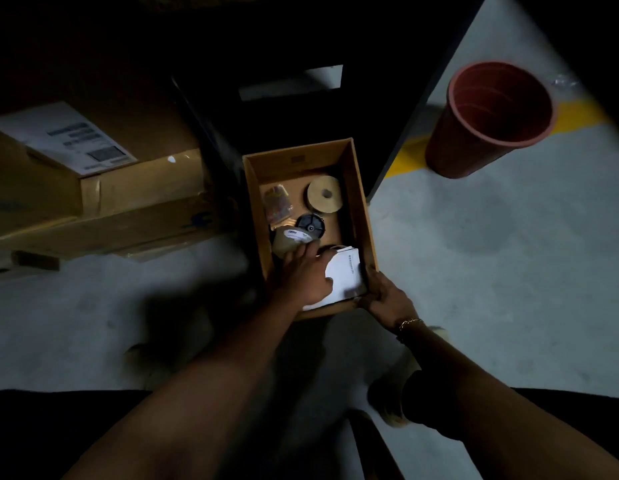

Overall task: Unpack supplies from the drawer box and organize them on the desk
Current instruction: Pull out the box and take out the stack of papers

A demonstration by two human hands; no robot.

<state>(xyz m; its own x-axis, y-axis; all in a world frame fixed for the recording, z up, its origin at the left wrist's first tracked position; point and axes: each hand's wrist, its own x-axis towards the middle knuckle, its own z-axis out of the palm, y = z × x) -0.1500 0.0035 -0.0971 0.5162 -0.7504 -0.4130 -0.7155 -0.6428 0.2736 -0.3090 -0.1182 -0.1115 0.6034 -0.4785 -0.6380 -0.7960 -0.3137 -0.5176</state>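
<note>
In dim light I have the left hand (pixel 302 271) down inside the drawer box (pixel 361 202), fingers spread and fairly straight. The fingertips touch the clear tape roll (pixel 289 239) and the thumb lies across the white paper packet (pixel 347 275) at the box's near end. As far as I can tell it is clamped on nothing. The right hand (pixel 387 296) curls over the box's near right corner and grips the rim.

The box sits on the grey floor (pixel 491 271). Five supplies remain in it. The tan tape roll (pixel 324 195) is at its far end, with a bag of coloured bits (pixel 277 202) to its left. A black spool (pixel 310 225) lies mid-box, just beyond the clear roll.

I judge the unpacking barely begun: nothing lies outside the box that I can call unpacked, and I can make out no desk. A large labelled carton (pixel 93 188) rests left of the box, and a red tub (pixel 488 123) stands beyond it to the right.
</note>
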